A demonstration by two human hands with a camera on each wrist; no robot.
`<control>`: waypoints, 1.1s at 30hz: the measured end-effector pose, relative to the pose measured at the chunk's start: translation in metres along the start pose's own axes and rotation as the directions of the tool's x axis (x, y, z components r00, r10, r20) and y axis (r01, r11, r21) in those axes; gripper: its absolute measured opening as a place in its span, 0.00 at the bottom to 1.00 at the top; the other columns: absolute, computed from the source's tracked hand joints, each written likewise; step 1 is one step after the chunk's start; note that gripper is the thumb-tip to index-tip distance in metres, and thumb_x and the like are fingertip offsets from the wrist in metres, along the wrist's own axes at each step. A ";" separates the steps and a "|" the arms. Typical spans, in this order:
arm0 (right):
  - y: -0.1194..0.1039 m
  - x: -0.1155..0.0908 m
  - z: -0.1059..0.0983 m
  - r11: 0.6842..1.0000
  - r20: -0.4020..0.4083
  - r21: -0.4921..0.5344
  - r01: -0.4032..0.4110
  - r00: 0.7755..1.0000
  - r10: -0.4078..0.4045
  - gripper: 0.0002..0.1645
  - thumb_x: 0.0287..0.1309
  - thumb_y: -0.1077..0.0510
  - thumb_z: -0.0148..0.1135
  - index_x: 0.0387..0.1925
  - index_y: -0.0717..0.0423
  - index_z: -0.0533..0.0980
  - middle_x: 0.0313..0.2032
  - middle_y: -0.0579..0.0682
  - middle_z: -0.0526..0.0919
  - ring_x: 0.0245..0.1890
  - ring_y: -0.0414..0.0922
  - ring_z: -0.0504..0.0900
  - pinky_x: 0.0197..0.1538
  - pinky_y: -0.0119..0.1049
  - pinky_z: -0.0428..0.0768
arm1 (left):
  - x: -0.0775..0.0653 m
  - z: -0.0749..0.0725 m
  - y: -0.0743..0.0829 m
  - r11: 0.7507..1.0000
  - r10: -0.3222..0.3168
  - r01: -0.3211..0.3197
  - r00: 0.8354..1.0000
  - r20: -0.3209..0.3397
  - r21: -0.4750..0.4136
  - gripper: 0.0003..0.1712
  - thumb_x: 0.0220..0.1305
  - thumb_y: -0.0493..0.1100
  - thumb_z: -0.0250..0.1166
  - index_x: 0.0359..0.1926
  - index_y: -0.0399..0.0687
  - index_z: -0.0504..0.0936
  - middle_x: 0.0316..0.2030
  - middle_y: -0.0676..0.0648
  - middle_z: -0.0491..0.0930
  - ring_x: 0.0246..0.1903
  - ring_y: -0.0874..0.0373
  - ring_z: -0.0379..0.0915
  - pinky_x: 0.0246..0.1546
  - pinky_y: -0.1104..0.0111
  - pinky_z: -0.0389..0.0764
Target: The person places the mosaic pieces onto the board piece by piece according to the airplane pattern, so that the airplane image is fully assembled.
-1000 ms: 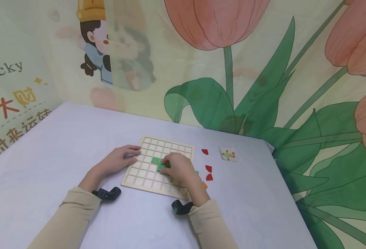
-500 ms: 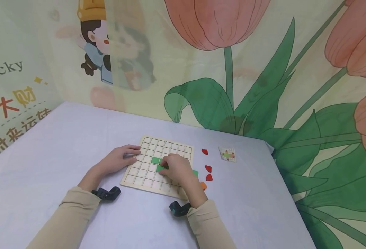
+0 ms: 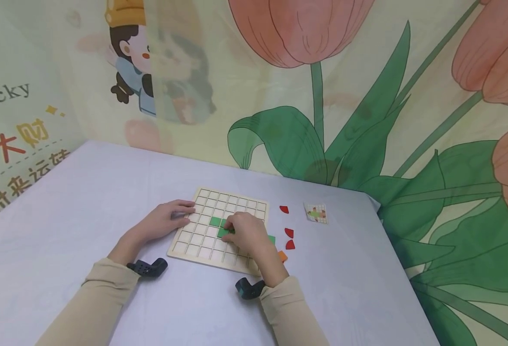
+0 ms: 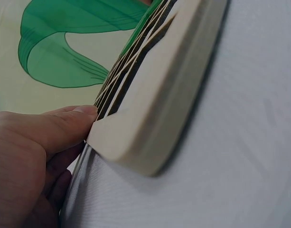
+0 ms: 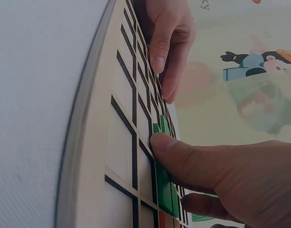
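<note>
A light wooden grid board (image 3: 206, 253) lies on the white-covered table. My left hand (image 3: 167, 221) rests at its left edge with fingers extended, the thumb against the board's corner (image 4: 121, 137) in the left wrist view. Over the middle of the board, my right hand (image 3: 249, 233) has thumb and fingers curled at a green tile (image 5: 166, 194). Another green square tile (image 3: 215, 221) sits in a cell just left of the fingers. In the right wrist view an orange-red tile (image 5: 167, 221) shows beside the green ones; the right hand hides these cells in the head view.
Right of the board lie several loose red quarter-round pieces (image 3: 289, 233), a green piece (image 3: 272, 239) and an orange piece (image 3: 282, 256), partly behind the right forearm. A small pattern card (image 3: 316, 213) lies farther right. A printed curtain (image 3: 219, 139) hangs behind the table.
My right hand has shifted slightly left and lower over the green tiles, then stayed nearly still. My left hand keeps its place at the board's edge.
</note>
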State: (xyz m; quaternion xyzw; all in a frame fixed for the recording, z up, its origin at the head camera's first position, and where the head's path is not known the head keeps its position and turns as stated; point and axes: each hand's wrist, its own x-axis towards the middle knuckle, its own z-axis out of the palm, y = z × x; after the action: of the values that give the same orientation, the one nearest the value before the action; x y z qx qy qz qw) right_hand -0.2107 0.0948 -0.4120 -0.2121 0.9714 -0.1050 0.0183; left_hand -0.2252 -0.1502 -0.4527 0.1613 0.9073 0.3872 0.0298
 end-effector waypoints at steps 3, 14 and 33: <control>0.000 0.000 0.000 1.000 0.002 -0.001 -0.001 1.000 0.001 0.17 0.45 0.47 0.74 0.39 0.45 0.84 0.32 0.38 0.83 0.32 0.34 0.78 0.36 0.28 0.79 | 0.000 0.000 0.000 1.000 0.001 -0.001 1.000 0.004 -0.006 0.22 0.65 0.44 0.60 0.59 0.42 0.76 0.66 0.44 0.67 0.69 0.39 0.53 0.69 0.43 0.54; 0.002 0.001 0.003 1.000 -0.007 0.021 -0.020 1.000 0.020 0.17 0.44 0.46 0.75 0.38 0.44 0.84 0.30 0.37 0.83 0.32 0.34 0.77 0.36 0.28 0.78 | 0.000 0.001 -0.002 1.000 -0.004 0.004 1.000 -0.001 -0.008 0.22 0.66 0.44 0.60 0.59 0.43 0.76 0.66 0.44 0.67 0.70 0.40 0.53 0.69 0.44 0.54; 0.019 0.005 0.004 0.984 0.036 0.180 -0.016 0.999 0.009 0.15 0.42 0.44 0.75 0.35 0.39 0.83 0.31 0.33 0.83 0.33 0.32 0.77 0.36 0.28 0.75 | 0.000 -0.001 0.002 1.000 -0.007 0.007 1.000 0.009 0.000 0.23 0.66 0.44 0.59 0.60 0.42 0.75 0.66 0.43 0.67 0.70 0.39 0.52 0.69 0.43 0.53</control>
State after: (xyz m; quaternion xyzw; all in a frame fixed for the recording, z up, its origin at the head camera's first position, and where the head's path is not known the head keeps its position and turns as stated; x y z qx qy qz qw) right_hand -0.2223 0.1085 -0.4201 -0.2053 0.9588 -0.1884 0.0548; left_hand -0.2244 -0.1493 -0.4505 0.1601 0.9077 0.3863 0.0352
